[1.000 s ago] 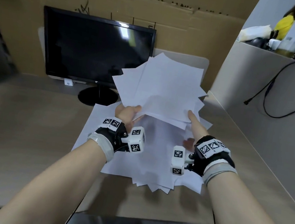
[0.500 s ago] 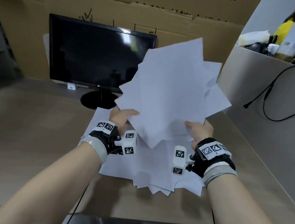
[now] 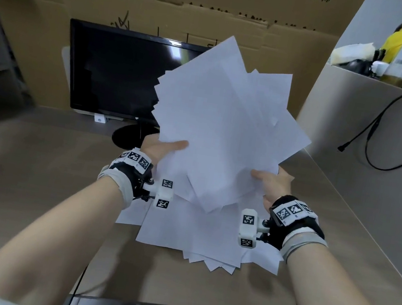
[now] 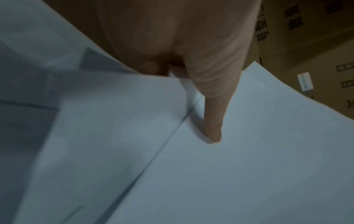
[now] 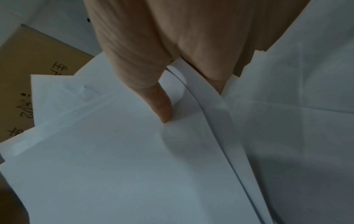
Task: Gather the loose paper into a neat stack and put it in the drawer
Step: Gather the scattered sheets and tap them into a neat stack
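A fanned bundle of white paper sheets (image 3: 222,129) stands nearly upright above the desk, its corners askew. My left hand (image 3: 161,149) pinches its lower left edge, thumb on the front face. My right hand (image 3: 271,181) pinches the lower right edge the same way. In the left wrist view the thumb (image 4: 212,121) presses on the paper (image 4: 229,174). The right wrist view shows the thumb (image 5: 162,104) on the sheets (image 5: 114,166), with several edges tucked behind it. More loose sheets (image 3: 191,233) lie spread on the desk under my hands. No drawer is in view.
A black monitor (image 3: 117,71) on a round stand sits behind the paper, against a cardboard wall (image 3: 166,5). A grey partition (image 3: 371,143) with a dangling black cable (image 3: 373,133) closes the right side. The wooden desk (image 3: 31,177) reaches left and toward me.
Both hands have raised the bundle from a low tilt over the desk to nearly upright in front of the monitor. The right thumb has closed onto the front of the sheets.
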`<action>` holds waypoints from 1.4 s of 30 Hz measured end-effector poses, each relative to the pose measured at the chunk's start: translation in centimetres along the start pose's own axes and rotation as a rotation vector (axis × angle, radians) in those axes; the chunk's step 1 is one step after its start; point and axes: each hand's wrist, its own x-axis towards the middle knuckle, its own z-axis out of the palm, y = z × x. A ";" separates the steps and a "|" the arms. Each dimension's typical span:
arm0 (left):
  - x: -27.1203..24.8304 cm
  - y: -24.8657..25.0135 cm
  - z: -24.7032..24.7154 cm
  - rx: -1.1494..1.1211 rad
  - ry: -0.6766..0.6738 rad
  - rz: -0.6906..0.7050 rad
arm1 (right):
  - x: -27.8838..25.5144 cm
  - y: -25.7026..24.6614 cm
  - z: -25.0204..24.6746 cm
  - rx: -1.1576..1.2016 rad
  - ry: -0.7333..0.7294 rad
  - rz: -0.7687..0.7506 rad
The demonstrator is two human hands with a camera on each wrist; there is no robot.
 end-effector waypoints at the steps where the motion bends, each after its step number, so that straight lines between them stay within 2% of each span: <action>1: 0.3 0.1 0.1 0.006 0.035 0.030 | 0.0 0.0 0.1 -0.001 -0.006 0.002; 6: 0.3 1.9 0.5 0.180 0.102 0.179 | 0.4 -0.7 0.3 -0.046 -0.007 -0.049; 8: 0.7 2.3 0.7 0.103 0.150 0.261 | 0.4 -1.0 0.6 -0.066 0.001 -0.075; 12: 0.3 2.9 1.0 -0.003 0.190 0.313 | 0.7 -1.7 1.2 -0.130 0.094 -0.124; 17: 0.1 3.5 0.5 -0.044 0.107 0.265 | 1.0 -3.1 1.5 -0.371 0.210 -0.126; 22: -0.8 3.3 -0.2 -0.019 -0.014 0.255 | -0.1 -4.7 2.6 -0.373 0.241 -0.157; 26: -1.7 3.6 -0.7 -0.002 -0.098 0.258 | -0.5 -5.9 3.1 -0.328 0.211 -0.153; 31: -2.3 4.2 -0.6 -0.110 -0.002 0.300 | -1.7 -6.9 4.3 -0.157 0.138 -0.265; 36: -2.8 5.9 -0.1 -0.326 0.053 0.305 | -3.1 -8.6 5.0 -0.051 0.144 -0.345; 39: -3.1 6.2 0.0 -0.368 0.055 0.299 | -2.6 -8.4 5.2 -0.061 0.083 -0.295; 42: -3.1 4.8 0.0 -0.298 -0.026 0.284 | -1.9 -7.1 5.5 -0.168 0.078 -0.242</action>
